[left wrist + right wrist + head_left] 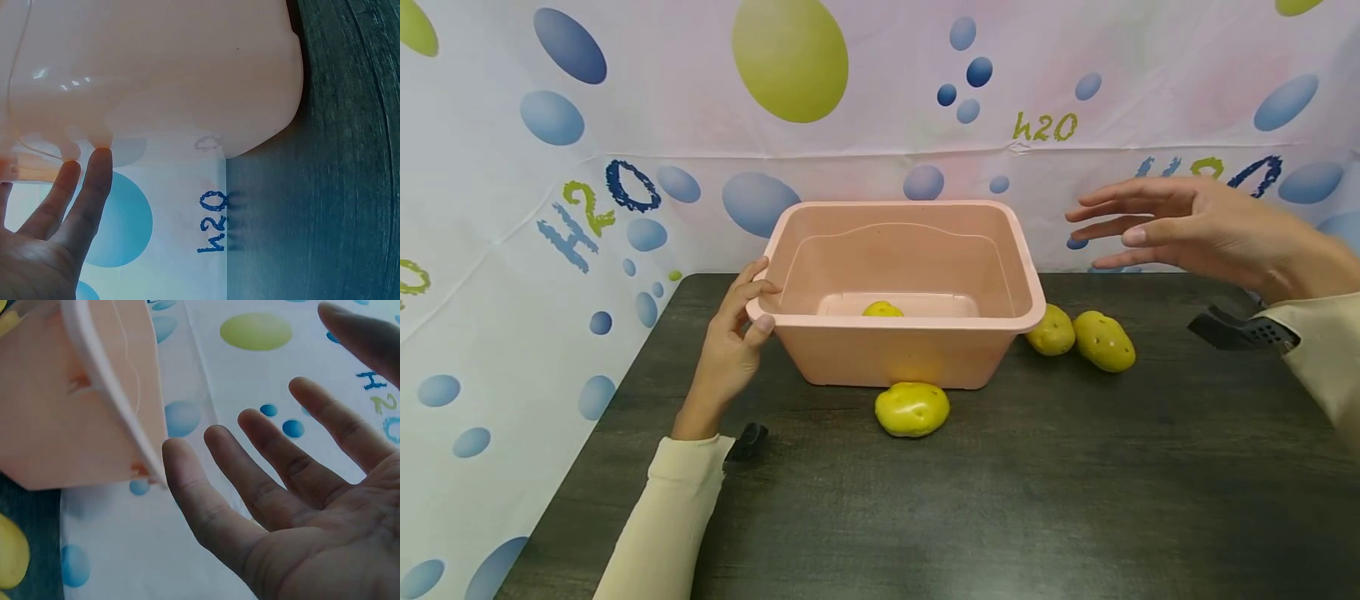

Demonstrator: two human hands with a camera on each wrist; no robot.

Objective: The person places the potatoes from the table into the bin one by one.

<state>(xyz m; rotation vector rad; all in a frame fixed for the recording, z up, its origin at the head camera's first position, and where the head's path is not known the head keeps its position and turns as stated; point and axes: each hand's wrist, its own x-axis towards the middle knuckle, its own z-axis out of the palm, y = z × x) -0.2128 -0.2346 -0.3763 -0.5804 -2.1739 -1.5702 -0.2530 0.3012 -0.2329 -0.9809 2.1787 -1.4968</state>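
A pink plastic tub (895,354) stands on the dark table. At its left front corner my left hand (730,342) grips the rim, the thumb in front and a finger bent over the edge. In the left wrist view, fingers (94,200) of that hand touch the tub's outer wall (187,69). One yellow potato (883,309) shows inside the tub, partly hidden by the front rim. To the right of the tub, my right hand (1210,229) is in the air with spread fingers and holds nothing; the right wrist view shows its bare palm (312,550).
A yellow potato (912,409) lies right before the tub's front wall. Two more, a potato (1051,331) by the tub's right side and a potato (1105,342) beside it, lie on the table (1000,508). A dotted white sheet (880,133) hangs behind.
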